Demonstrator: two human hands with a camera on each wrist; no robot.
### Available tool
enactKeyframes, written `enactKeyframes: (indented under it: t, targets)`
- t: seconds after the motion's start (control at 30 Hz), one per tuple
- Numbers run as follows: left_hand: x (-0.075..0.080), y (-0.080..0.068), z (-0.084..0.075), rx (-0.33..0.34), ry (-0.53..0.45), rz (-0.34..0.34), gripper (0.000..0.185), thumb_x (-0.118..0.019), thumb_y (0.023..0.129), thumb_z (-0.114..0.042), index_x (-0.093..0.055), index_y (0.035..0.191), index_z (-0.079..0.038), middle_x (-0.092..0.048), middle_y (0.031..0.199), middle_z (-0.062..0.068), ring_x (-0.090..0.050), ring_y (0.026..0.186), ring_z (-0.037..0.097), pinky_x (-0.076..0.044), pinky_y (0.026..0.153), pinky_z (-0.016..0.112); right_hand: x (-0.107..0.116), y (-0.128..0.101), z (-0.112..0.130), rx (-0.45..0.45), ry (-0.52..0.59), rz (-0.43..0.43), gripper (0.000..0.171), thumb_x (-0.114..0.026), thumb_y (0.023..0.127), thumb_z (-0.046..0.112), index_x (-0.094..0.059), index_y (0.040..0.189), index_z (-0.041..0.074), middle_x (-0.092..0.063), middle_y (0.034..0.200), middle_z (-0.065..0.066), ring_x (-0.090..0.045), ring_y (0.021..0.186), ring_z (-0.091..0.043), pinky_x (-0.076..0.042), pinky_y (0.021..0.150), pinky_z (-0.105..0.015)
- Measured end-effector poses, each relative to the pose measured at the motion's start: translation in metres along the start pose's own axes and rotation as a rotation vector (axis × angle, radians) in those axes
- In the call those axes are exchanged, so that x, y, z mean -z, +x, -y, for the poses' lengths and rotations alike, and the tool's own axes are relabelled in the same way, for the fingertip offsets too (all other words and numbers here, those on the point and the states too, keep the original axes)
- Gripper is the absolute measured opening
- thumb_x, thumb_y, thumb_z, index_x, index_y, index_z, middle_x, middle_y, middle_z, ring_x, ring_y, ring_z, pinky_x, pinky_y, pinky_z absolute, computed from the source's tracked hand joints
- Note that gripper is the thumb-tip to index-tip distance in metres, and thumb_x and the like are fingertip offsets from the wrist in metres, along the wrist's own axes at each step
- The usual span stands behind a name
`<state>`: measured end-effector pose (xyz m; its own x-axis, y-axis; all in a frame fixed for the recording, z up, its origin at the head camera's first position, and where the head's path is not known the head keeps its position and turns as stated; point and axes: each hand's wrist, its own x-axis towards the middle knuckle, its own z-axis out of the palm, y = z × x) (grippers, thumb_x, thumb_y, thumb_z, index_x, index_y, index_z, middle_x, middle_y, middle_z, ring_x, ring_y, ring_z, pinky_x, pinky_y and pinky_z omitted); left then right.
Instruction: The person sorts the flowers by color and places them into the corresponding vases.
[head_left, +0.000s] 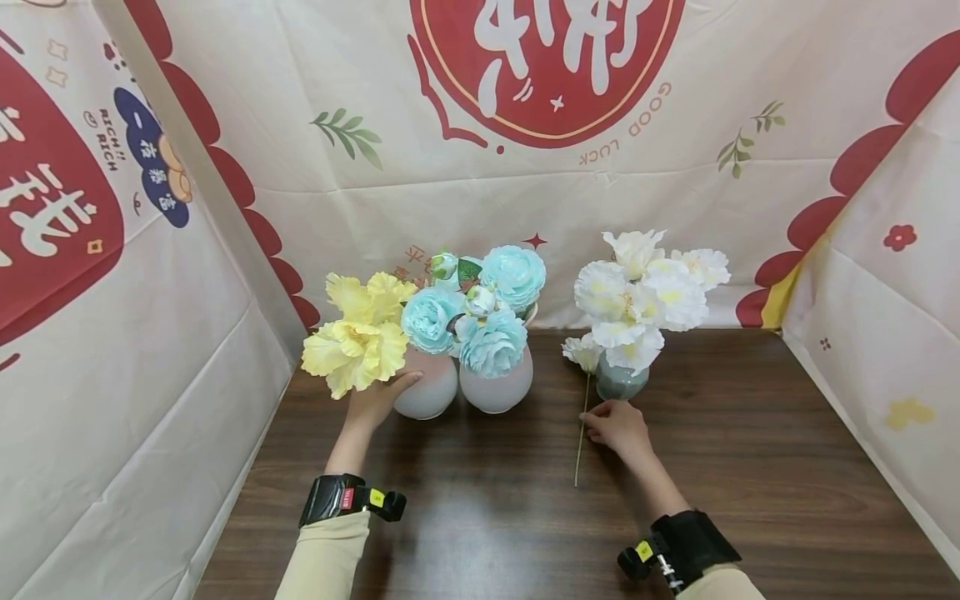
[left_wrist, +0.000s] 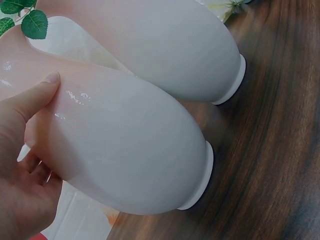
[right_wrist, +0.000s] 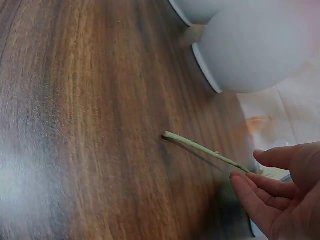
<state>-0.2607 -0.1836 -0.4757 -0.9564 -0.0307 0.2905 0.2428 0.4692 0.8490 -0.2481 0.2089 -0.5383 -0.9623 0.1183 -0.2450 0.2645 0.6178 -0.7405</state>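
A pink-and-white vase with yellow flowers stands at the left of the table. My left hand holds it by its upper part, thumb on the near side and fingers partly hidden behind it, as the left wrist view shows. On the right, my right hand pinches the thin green stem of a single white flower between thumb and fingers. That flower's head is beside a small grey vase filled with white flowers.
A second pink-and-white vase with light-blue flowers stands close beside the held one. Everything is on a dark wooden table, with a printed cloth behind and at both sides.
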Motion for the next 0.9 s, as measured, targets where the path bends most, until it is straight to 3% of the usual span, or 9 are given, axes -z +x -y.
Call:
enactKeyframes:
  t: [0.2, 0.4, 0.67, 0.9]
  targets:
    - [-0.001, 0.002, 0.003, 0.017, 0.02, 0.008, 0.058, -0.081, 0.084, -0.018, -0.051, 0.132, -0.004, -0.056, 0.13, 0.018, -0.046, 0.135, 0.031, -0.038, 0.113, 0.053, -0.008, 0.006, -0.003, -0.021, 0.007, -0.004, 0.031, -0.07, 0.092, 0.019, -0.068, 0.108, -0.008, -0.074, 0.076, -0.011, -0.067, 0.059, -0.007, -0.059, 0.06, -0.025]
    - [-0.001, 0.001, 0.002, 0.008, 0.012, 0.002, 0.067, -0.081, 0.083, -0.017, -0.044, 0.137, -0.004, -0.048, 0.138, 0.016, -0.04, 0.138, 0.029, -0.035, 0.115, 0.053, -0.012, 0.01, -0.007, -0.027, 0.026, 0.001, 0.028, -0.07, 0.092, 0.016, -0.068, 0.106, -0.009, -0.072, 0.072, -0.008, -0.066, 0.057, -0.005, -0.058, 0.058, -0.023]
    - [-0.001, 0.0, 0.002, -0.015, 0.002, -0.007, 0.077, -0.082, 0.083, -0.016, -0.036, 0.144, -0.007, -0.041, 0.146, 0.014, -0.035, 0.14, 0.026, -0.032, 0.117, 0.052, -0.013, 0.011, -0.006, -0.035, 0.033, -0.003, 0.025, -0.07, 0.092, 0.013, -0.068, 0.106, -0.007, -0.071, 0.071, -0.006, -0.065, 0.057, -0.004, -0.057, 0.058, -0.021]
    - [0.0, 0.0, 0.002, 0.017, 0.004, 0.005, 0.07, -0.081, 0.083, -0.017, -0.042, 0.14, -0.006, -0.047, 0.141, 0.015, -0.04, 0.139, 0.029, -0.035, 0.115, 0.052, -0.011, 0.002, 0.0, 0.019, 0.045, -0.029, 0.02, -0.068, 0.092, 0.012, -0.068, 0.102, -0.005, -0.072, 0.076, -0.009, -0.065, 0.06, -0.006, -0.057, 0.058, -0.023]
